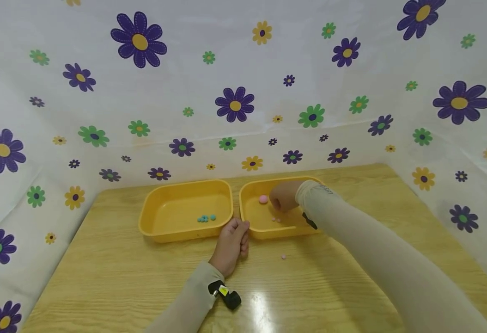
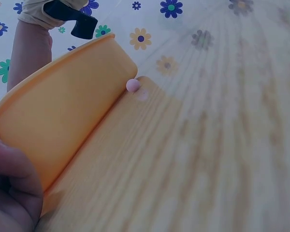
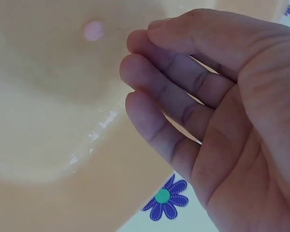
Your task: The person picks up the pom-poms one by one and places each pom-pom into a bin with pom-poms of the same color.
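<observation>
My left hand (image 1: 229, 246) grips the near left corner of the right-hand yellow tray (image 1: 268, 230), thumb at the rim. Its curled fingers (image 2: 12, 181) lie against the tray's outer wall in the left wrist view. Inside that tray is my right hand (image 1: 284, 196), beside a larger pink ball (image 1: 263, 199) and above two small pink balls (image 1: 276, 219). In the right wrist view its fingers (image 3: 145, 72) are loosely bent, with the thumb tip close over the index fingertip. Nothing shows between them, and a pink ball (image 3: 93, 30) lies apart from the fingertips.
Left of it stands a second yellow tray (image 1: 177, 238), with several blue-green balls (image 1: 205, 218) in its near right part. One small pink ball (image 1: 283, 256) lies on the wooden table (image 1: 114, 277) before the right tray. Flowered white sheeting (image 1: 193, 83) surrounds the table's back and sides.
</observation>
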`<control>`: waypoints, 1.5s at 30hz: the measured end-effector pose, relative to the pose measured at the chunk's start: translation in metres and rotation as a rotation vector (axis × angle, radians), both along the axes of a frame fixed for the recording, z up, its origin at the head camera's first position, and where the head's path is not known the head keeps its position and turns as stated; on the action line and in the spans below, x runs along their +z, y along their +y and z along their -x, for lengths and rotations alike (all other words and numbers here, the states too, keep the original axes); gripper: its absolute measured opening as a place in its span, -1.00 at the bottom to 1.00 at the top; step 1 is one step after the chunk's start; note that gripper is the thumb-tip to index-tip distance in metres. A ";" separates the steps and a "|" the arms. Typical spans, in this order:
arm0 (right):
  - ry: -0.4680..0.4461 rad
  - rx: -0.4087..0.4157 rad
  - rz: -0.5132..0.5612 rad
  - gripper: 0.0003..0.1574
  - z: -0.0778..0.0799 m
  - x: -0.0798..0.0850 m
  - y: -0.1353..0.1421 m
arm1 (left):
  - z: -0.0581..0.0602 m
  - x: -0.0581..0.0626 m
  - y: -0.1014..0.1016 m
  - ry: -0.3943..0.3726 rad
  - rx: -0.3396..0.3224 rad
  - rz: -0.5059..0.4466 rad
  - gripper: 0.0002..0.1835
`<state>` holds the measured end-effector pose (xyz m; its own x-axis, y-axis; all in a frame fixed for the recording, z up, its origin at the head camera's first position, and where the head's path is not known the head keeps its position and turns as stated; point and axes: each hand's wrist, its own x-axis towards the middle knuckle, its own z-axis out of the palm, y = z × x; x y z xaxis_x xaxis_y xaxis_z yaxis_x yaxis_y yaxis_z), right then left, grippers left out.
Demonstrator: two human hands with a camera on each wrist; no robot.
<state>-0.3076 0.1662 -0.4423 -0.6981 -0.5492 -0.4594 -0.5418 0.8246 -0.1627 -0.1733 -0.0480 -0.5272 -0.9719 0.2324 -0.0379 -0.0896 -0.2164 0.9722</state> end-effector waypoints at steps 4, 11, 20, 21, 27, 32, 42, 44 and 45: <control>0.071 0.015 0.019 -0.92 -0.009 0.017 0.005 | 0.001 0.000 0.000 -0.002 -0.001 0.000 -0.63; 0.333 0.000 0.065 -0.92 -0.033 0.036 0.013 | 0.001 0.001 0.000 -0.011 -0.004 0.003 -0.62; 0.548 -0.158 0.275 -0.89 -0.075 0.042 0.021 | 0.001 0.001 0.000 -0.001 0.008 0.007 -0.63; 0.574 -0.179 0.294 -0.90 -0.080 0.042 0.022 | 0.001 0.002 0.000 0.000 0.009 0.009 -0.63; 0.748 -0.238 0.491 -0.94 -0.112 0.042 0.028 | 0.001 0.002 0.001 -0.004 0.011 0.012 -0.64; 0.894 -0.182 0.638 -0.86 -0.131 0.033 0.031 | 0.000 -0.001 0.000 -0.014 0.010 0.007 -0.63; 0.962 -0.063 0.747 -0.91 -0.151 0.021 0.034 | 0.000 -0.001 0.000 -0.019 0.014 -0.005 -0.63; 0.940 -0.059 0.736 -0.90 -0.153 0.020 0.035 | 0.000 -0.001 0.001 -0.018 0.012 -0.002 -0.63; 0.926 -0.058 0.729 -0.89 -0.154 0.020 0.035 | 0.001 -0.001 0.002 -0.017 0.012 -0.002 -0.63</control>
<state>-0.1538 0.2010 -0.4219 -0.6328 -0.4290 0.6446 -0.6656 0.7268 -0.1697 -0.1739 -0.0461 -0.5281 -0.9737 0.2211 -0.0541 -0.1038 -0.2196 0.9701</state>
